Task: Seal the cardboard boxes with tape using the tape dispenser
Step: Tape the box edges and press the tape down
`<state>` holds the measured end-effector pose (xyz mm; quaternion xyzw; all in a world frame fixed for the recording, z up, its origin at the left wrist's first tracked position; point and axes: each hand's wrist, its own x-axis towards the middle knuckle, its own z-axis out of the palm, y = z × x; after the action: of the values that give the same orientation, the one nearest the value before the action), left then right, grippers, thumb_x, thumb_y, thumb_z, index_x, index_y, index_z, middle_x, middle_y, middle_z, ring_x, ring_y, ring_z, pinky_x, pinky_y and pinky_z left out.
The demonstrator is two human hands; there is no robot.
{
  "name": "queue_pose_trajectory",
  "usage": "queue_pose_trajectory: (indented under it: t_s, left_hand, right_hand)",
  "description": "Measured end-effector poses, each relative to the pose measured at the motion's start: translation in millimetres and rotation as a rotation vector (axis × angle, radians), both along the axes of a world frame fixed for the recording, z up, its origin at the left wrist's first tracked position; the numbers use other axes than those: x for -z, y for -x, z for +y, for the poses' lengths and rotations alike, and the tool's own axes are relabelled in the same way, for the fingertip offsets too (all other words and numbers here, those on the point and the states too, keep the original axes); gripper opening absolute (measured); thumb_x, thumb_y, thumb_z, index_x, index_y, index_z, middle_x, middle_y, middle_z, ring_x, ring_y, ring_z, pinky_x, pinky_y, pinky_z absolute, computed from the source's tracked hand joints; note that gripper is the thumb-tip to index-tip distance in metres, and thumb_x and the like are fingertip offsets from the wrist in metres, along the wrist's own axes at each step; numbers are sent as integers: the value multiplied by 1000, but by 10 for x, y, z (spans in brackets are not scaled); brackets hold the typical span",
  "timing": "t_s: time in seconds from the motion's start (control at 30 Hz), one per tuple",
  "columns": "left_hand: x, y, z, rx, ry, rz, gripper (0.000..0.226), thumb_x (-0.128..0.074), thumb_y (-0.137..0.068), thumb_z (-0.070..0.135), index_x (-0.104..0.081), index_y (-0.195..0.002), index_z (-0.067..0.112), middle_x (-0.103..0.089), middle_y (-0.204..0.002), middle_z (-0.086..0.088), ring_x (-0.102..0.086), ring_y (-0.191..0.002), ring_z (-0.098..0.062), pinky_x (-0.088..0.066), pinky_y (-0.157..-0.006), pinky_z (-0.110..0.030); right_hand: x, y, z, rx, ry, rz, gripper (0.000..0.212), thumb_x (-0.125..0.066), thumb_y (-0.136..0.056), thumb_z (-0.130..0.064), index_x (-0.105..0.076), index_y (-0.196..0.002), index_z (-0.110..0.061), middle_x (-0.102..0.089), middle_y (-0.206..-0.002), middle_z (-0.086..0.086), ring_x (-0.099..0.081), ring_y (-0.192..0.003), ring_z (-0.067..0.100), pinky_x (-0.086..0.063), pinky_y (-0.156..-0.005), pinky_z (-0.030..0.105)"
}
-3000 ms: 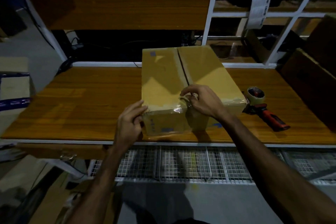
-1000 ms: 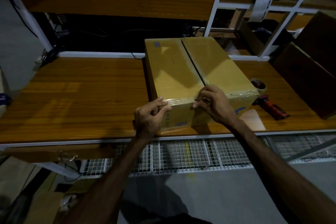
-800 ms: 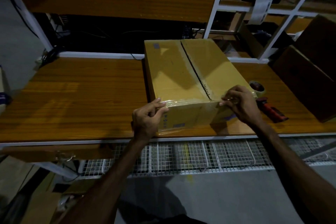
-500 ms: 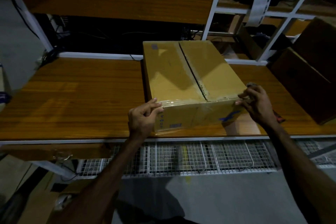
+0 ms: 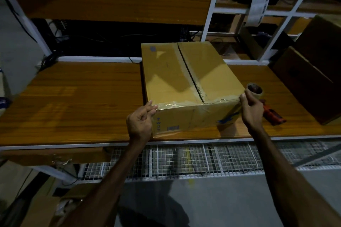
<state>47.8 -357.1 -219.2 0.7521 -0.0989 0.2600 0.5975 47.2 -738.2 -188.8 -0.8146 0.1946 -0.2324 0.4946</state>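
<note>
A closed cardboard box [image 5: 186,77] stands on the wooden bench [image 5: 77,101], its top seam taped and a clear strip running along its near top edge. My left hand [image 5: 141,121] presses that strip at the box's near left corner, fingers curled against the edge. At the near right corner my right hand [image 5: 251,108] presses the strip's other end with its fingertips. The red-handled tape dispenser [image 5: 265,105] lies on the bench just behind my right hand, partly hidden by it.
Dark cardboard boxes [image 5: 311,83] lean at the bench's right end. White shelf uprights [image 5: 212,11] and cables stand behind the box. A wire-mesh shelf [image 5: 184,160] runs below the bench front. More cartons sit on the floor at lower left.
My right hand has slid along the near top edge from the box's middle to its right corner, smoothing the tape. My left hand stayed at the left corner.
</note>
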Motion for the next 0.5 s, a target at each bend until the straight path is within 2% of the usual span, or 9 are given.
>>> queue_pose_trajectory:
  t_s: [0.07,0.13,0.2,0.3,0.37,0.4,0.43,0.47,0.5]
  left_hand:
    - [21,15,-23,-33,1,6,19,-66,-94,-7,-80,-103,3,-77,-113,-17,-68,-124,-17,-60,-96,-34]
    - [26,33,-59,-60,18,1,20,-67,-93,-10,-78,-92,6,-77,-112,-19,-69,-123,-20,-60,-96,-34]
    - [26,42,-85,-98,16,-7,17,-67,-93,-11,-64,-85,4,-77,-110,-19,-69,-122,-18,-60,-93,-30]
    - [55,29,-64,-199,2,25,8,-67,-95,-8,-74,-93,-5,-76,-116,-19,-69,-108,5,-58,-83,-20]
    - [11,30,-47,-308,-18,58,15,-63,-98,-5,-75,-108,-5,-73,-125,-18,-61,-102,17,-56,-81,-27]
    - [-17,35,-61,-382,-67,93,23,-61,-99,-2,-74,-117,0,-69,-133,-17,-57,-115,14,-56,-90,-35]
    - [-55,55,-95,-455,-166,135,30,-60,-98,0,-71,-125,5,-64,-140,-17,-52,-133,1,-51,-106,-46]
    - [-110,103,-153,-502,-300,161,34,-62,-95,3,-68,-129,8,-60,-147,-15,-43,-146,-15,-36,-120,-54]
    - [-152,167,-236,-510,-423,161,36,-65,-94,8,-66,-129,9,-56,-151,-12,-34,-153,-25,-19,-127,-57]
  right_hand:
    - [-8,-19,-3,5,17,13,59,-56,-110,-39,-45,-159,-10,-53,-158,11,-47,-137,11,-45,-112,32]
    - [5,-23,13,24,30,47,66,-53,-107,-48,-42,-162,-13,-60,-151,13,-55,-136,21,-51,-112,42]
    - [3,-4,57,74,39,85,71,-51,-104,-56,-43,-161,-15,-68,-137,15,-65,-124,29,-56,-105,51]
    - [-1,100,233,146,90,95,67,-50,-102,-58,-54,-153,-14,-75,-114,13,-72,-104,31,-61,-90,47]
    - [-15,260,459,164,88,95,56,-53,-108,-48,-57,-150,-11,-73,-96,12,-71,-85,28,-61,-74,41]
    - [-10,346,581,165,122,100,51,-53,-109,-47,-60,-145,-12,-71,-92,10,-69,-79,25,-60,-69,38]
    - [-1,447,719,143,158,98,48,-51,-108,-52,-63,-137,-15,-70,-92,7,-67,-77,23,-60,-67,36]
    - [-3,573,876,106,197,95,45,-50,-107,-57,-65,-128,-20,-68,-94,1,-66,-78,18,-60,-69,35]
    - [-5,708,1043,47,214,79,39,-52,-106,-58,-66,-120,-24,-66,-97,-5,-65,-80,12,-58,-70,32]
